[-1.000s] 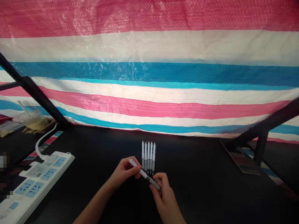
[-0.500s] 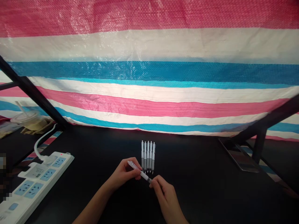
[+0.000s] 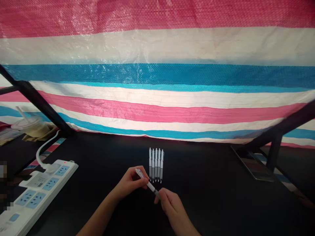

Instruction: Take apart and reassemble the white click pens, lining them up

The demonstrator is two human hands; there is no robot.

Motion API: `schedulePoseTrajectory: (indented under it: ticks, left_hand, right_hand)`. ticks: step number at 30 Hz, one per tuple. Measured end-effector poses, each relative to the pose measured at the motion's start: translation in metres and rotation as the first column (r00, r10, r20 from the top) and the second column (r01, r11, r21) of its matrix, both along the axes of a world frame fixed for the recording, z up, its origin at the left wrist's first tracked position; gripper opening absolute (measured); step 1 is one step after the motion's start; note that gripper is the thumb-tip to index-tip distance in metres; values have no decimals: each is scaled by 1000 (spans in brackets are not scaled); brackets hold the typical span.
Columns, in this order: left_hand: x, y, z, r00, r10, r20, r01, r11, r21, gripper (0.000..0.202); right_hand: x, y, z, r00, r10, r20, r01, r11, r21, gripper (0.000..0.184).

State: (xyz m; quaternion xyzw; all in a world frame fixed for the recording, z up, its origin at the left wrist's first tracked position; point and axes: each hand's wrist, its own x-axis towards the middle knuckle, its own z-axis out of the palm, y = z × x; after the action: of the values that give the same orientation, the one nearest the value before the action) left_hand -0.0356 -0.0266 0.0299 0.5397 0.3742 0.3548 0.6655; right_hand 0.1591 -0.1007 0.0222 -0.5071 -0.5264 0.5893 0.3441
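Note:
A white and grey click pen (image 3: 151, 187) slants between my two hands over the black table. My left hand (image 3: 131, 182) is closed round its upper, clip end, thumb and fingers pinching the barrel. At the lower, grey grip end my right hand (image 3: 170, 202) is closed, with thumb and forefinger on the pen; its tip is hidden by the fingers. Just beyond the hands lies a row of several matching white and grey pens (image 3: 156, 164), side by side, tips toward me.
To the left, a white power strip (image 3: 44, 193) with a plugged-in cable lies on the black table (image 3: 103, 154). Black frame bars (image 3: 41, 105) stand at both sides, with a striped sheet (image 3: 157, 75) behind. A lidded cup (image 3: 31, 126) is at far left; a dark flat panel (image 3: 253, 165) at right.
My right hand has shifted slightly downward, with its fingers turned a little round the pen's grip end. The left hand stays nearly still, and the row of pens is unchanged.

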Motion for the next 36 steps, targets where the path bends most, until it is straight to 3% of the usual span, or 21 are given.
schedulePoseTrajectory:
  ticks: [3, 6, 10, 14, 20, 23, 25, 29, 34, 36]
  left_hand:
    - [0, 1, 0, 1000, 16, -6, -16, 1000, -6, 18]
    - [0, 0, 1, 1000, 7, 2, -7, 1000, -5, 18]
    - [-1, 0, 2, 1000, -11, 3, 10, 1000, 8, 18]
    - [-1, 0, 2, 1000, 1, 8, -1, 1000, 9, 18]
    - [-2, 0, 0, 999, -20, 26, 20, 1000, 14, 17]
    - [-1, 0, 1, 999, -19, 27, 19, 1000, 10, 16]
    - [-1, 0, 1, 999, -21, 31, 21, 1000, 9, 15]
    - [-1, 0, 0, 998, -43, 41, 42, 999, 20, 15]
    - [-1, 0, 0, 999, -23, 34, 23, 1000, 20, 15]
    - [0, 0, 1, 999, -39, 38, 38, 999, 24, 14]
  right_hand:
    - [0, -2, 2, 999, -39, 3, 39, 999, -6, 30]
    - [0, -2, 2, 995, -90, 36, 89, 996, 30, 32]
    - [0, -1, 3, 999, -19, 41, 18, 999, 27, 45]
    - [-2, -1, 3, 999, -51, 16, 51, 999, 0, 29]
    - [-1, 0, 0, 1000, -8, -15, 8, 1000, -3, 43]
    - [-1, 1, 2, 999, -39, -27, 39, 999, 6, 34]
    - [-1, 1, 2, 996, -48, -78, 43, 997, -61, 36]
    - [-3, 2, 1, 980, 38, -194, -82, 972, -220, 52]
    - [-2, 3, 7, 996, -22, -91, 21, 1000, -11, 40]
    - [-2, 4, 7, 998, -29, -60, 28, 1000, -6, 44]
